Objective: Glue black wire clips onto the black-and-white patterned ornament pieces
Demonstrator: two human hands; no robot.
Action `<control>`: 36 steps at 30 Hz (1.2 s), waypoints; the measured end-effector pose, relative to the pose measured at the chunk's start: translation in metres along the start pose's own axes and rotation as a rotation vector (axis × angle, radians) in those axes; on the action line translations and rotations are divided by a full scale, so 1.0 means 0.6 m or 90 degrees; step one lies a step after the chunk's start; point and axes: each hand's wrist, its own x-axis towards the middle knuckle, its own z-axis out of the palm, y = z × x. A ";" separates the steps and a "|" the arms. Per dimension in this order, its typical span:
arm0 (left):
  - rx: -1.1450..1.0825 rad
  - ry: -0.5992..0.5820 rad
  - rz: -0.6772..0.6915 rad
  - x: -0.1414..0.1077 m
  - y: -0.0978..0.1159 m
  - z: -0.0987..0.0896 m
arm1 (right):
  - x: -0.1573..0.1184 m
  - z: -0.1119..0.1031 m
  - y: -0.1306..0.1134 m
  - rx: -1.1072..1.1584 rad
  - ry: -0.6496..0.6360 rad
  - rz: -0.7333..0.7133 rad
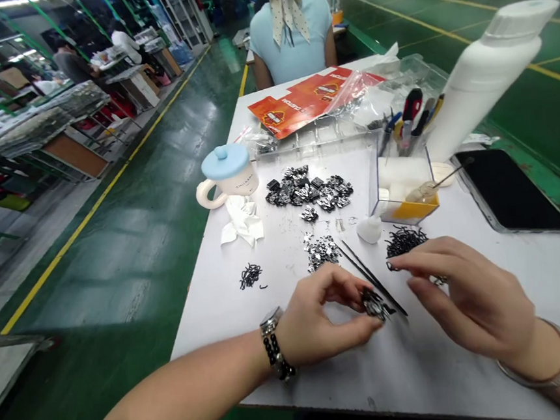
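Observation:
Between the thumb and fingers of my left hand (330,310) is a small black and silver metal part (376,303). My right hand (469,298) has its thumb and index finger apart, the index fingertip at the lower edge of a pile of small black curved pieces (405,241); nothing shows in its grasp. Black tweezers (371,277) lie between the hands. Beyond my left hand are a pile of small silver pieces (321,252) and a larger heap of black and silver parts (308,191). A few more black curved pieces (251,276) lie to the left.
A lidded mug (230,172) and crumpled tissue (242,221) stand left on the white table (220,313). Right are a clear holder (403,189) with tools, a white bottle (488,74) and a phone (513,189). Red-orange packets (300,107) lie behind. A person (291,32) sits beyond.

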 end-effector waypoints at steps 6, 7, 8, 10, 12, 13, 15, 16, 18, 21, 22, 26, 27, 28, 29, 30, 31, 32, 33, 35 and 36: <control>0.161 -0.242 0.134 -0.025 -0.026 0.033 | 0.000 0.022 0.020 0.018 -0.111 0.009; 0.198 -0.278 0.172 -0.027 -0.031 0.039 | 0.001 0.028 0.021 0.010 -0.141 0.009; 0.237 -0.307 0.204 -0.027 -0.035 0.044 | 0.002 0.034 0.020 -0.003 -0.180 0.013; 0.304 -0.346 0.263 -0.023 -0.038 0.047 | 0.012 0.050 0.016 -0.036 -0.275 0.020; 0.326 -0.375 0.300 -0.018 -0.035 0.044 | 0.032 0.070 0.009 -0.056 -0.374 0.001; 0.312 -0.389 0.307 -0.016 -0.032 0.042 | 0.046 0.082 0.005 -0.054 -0.410 -0.025; 0.233 -0.417 0.289 -0.013 -0.029 0.037 | 0.082 0.113 -0.003 -0.034 -0.461 -0.101; 0.177 -0.430 0.268 -0.011 -0.028 0.036 | 0.102 0.130 -0.006 -0.018 -0.475 -0.141; 0.053 -0.451 0.207 -0.010 -0.033 0.038 | 0.140 0.167 -0.010 -0.009 -0.504 -0.194; -0.146 -0.483 0.069 -0.009 -0.050 0.050 | 0.179 0.213 -0.010 -0.011 -0.529 -0.232; -0.226 -0.477 0.008 -0.010 -0.056 0.055 | 0.185 0.224 -0.010 -0.013 -0.537 -0.239; -0.569 -0.411 -0.146 -0.013 -0.057 0.058 | 0.192 0.238 -0.005 -0.019 -0.567 -0.240; -0.634 -0.406 -0.165 -0.013 -0.052 0.054 | 0.191 0.238 -0.004 -0.020 -0.572 -0.235; -0.694 -0.389 -0.183 -0.012 -0.045 0.049 | 0.191 0.238 -0.004 -0.020 -0.576 -0.230; -0.739 -0.371 -0.196 -0.011 -0.038 0.043 | 0.190 0.238 -0.004 -0.020 -0.579 -0.226; -0.753 -0.361 -0.212 -0.009 -0.031 0.037 | 0.190 0.238 -0.003 -0.018 -0.580 -0.221; -0.760 -0.338 -0.224 -0.007 -0.025 0.031 | 0.191 0.239 -0.003 -0.016 -0.578 -0.217; -0.758 -0.330 -0.233 -0.005 -0.020 0.025 | 0.192 0.239 -0.002 -0.010 -0.573 -0.213; -0.757 -0.332 -0.244 -0.004 -0.015 0.021 | 0.194 0.238 -0.001 -0.002 -0.566 -0.207; -0.751 -0.338 -0.267 -0.003 -0.009 0.015 | 0.200 0.229 0.001 0.027 -0.546 -0.188; -0.749 -0.336 -0.272 -0.004 -0.007 0.013 | 0.204 0.220 0.002 0.047 -0.532 -0.174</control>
